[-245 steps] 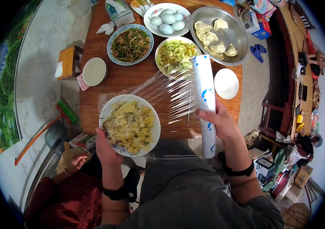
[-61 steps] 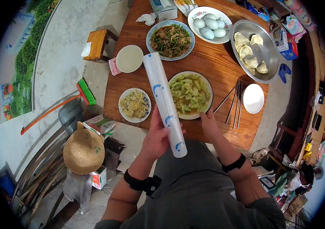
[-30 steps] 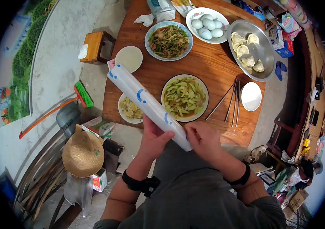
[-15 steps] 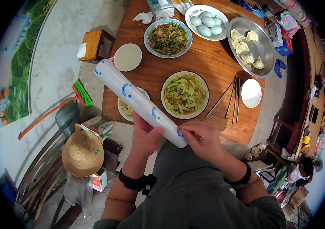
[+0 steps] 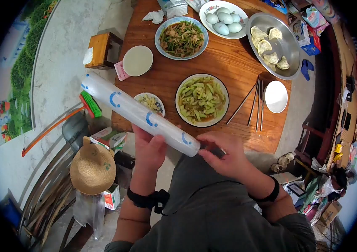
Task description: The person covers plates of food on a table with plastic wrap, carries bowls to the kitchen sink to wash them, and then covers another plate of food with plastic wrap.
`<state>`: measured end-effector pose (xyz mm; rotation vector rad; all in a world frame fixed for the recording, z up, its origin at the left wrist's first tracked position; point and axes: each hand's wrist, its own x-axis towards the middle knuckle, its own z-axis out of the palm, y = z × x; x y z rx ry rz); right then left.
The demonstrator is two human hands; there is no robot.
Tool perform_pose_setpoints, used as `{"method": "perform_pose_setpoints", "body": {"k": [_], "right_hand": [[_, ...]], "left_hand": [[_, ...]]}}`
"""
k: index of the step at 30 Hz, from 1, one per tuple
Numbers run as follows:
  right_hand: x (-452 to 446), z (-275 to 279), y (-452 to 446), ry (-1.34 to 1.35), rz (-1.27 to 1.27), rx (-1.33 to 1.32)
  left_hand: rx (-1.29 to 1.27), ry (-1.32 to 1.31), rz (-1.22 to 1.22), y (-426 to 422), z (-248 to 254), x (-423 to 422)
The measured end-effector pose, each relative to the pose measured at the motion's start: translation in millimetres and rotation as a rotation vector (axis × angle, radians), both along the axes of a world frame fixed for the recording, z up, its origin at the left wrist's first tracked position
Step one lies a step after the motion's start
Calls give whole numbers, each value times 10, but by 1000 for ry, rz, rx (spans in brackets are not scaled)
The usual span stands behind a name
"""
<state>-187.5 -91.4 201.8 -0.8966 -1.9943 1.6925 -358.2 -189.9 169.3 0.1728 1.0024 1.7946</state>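
A long roll of clear plastic wrap (image 5: 134,111) with blue marks slants across the front of the wooden table (image 5: 161,80). My left hand (image 5: 150,149) is wrapped round its middle from below. At the roll's lower right end, my right hand (image 5: 222,153) is closed, its thumb and fingertips touching the end. Just beyond the roll stands a plate of green sliced vegetables (image 5: 202,101). The small plate of egg-like food (image 5: 151,102) is partly hidden behind the roll. Any loose film between my right fingers is too small to make out.
Farther back are a plate of meat and greens (image 5: 181,38), a plate of eggs (image 5: 223,19) and a steel basin of dumplings (image 5: 283,46). A pale bowl (image 5: 138,61) stands left; metal chopsticks (image 5: 254,105) and a white bowl (image 5: 276,97) lie right. A straw hat (image 5: 92,169) is at lower left.
The roll has swung from nearly upright to a flatter slant and moved left, with my left hand round it. My right hand has left the vegetable plate and come to the roll's lower end.
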Motion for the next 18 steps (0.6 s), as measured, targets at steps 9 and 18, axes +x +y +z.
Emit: {"method": "perform_pose_setpoints", "body": {"k": [9,18], "right_hand": [[-39,-68,-34,11,-20,270],[-16,-325,-150,149,-242,-558]], "left_hand": [[-8,52,27,-20,20,67],[-72,16,-22,-58,-23,107]]}}
